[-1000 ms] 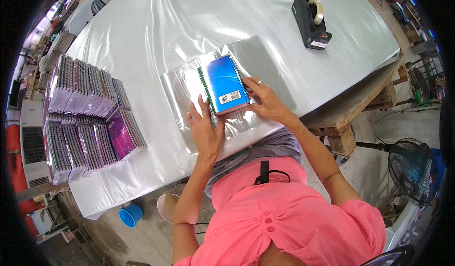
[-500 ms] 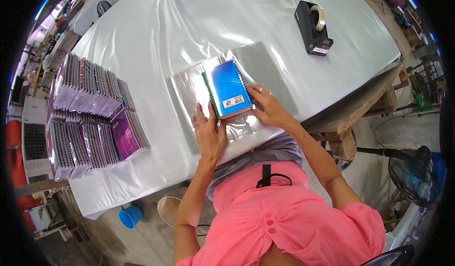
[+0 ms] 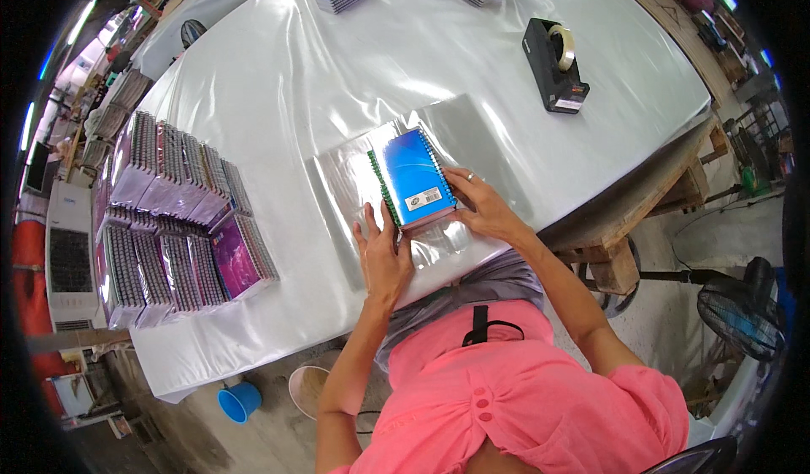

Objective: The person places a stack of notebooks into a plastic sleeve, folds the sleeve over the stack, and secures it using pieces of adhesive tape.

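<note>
A small stack of spiral notebooks (image 3: 412,174) lies near the front of the table, a glossy blue cover with a white label on top. Green coil shows along its left edge and pale coil along its right. Beneath it, clear plastic sheets (image 3: 494,149) are spread flat. My left hand (image 3: 386,259) presses its fingers and thumb against the stack's lower left corner. At the lower right edge, my right hand (image 3: 485,205), a ring on one finger, grips the stack from the side. The undersides of the notebooks are hidden.
Plastic-wrapped spiral notebooks (image 3: 173,259) are piled at the left. A black tape dispenser (image 3: 544,69) stands at the far right, and more notebook stacks (image 3: 342,1) sit at the far edge. A blue bucket (image 3: 240,402) is on the floor; a fan (image 3: 742,309) stands at right.
The view has shifted, so the table appears lower and more of the far notebook stacks shows. Both hands keep nearly the same hold on the notebooks.
</note>
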Demonstrator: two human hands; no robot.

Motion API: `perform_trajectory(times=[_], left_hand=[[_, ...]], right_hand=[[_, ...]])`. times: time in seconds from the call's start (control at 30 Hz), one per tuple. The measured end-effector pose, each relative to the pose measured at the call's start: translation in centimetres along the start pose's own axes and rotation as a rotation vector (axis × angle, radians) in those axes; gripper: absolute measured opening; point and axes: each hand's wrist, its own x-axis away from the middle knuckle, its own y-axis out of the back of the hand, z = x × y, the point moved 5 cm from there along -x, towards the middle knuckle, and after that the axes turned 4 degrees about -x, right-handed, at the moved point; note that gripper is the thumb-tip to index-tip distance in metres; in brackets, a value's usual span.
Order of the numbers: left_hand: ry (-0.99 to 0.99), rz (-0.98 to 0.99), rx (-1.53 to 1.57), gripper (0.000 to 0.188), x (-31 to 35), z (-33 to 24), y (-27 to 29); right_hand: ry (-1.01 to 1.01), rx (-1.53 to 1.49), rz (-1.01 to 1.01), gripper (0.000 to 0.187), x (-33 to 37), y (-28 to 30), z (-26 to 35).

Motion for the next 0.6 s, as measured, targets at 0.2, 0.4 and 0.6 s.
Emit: perform_trajectory(times=[0.2,0.4,0.6], left_hand=[[0.009,0.024,-0.034,0.064,0.3,0.5,-0.3],[0.058,0.11,-0.105,0.06,0.7,2.6,1.8],[0.253,-0.029,-0.25,0.061,1.3,8.5,4.9]], right_hand=[[0.011,0.049,-0.017,0.073,0.1,0.1,-0.4],[-0.157,0.138,-0.19,0.061,0.6,4.1,-0.1],[-0.286,0.928,-0.623,0.032,1.5,8.7,-1.5]])
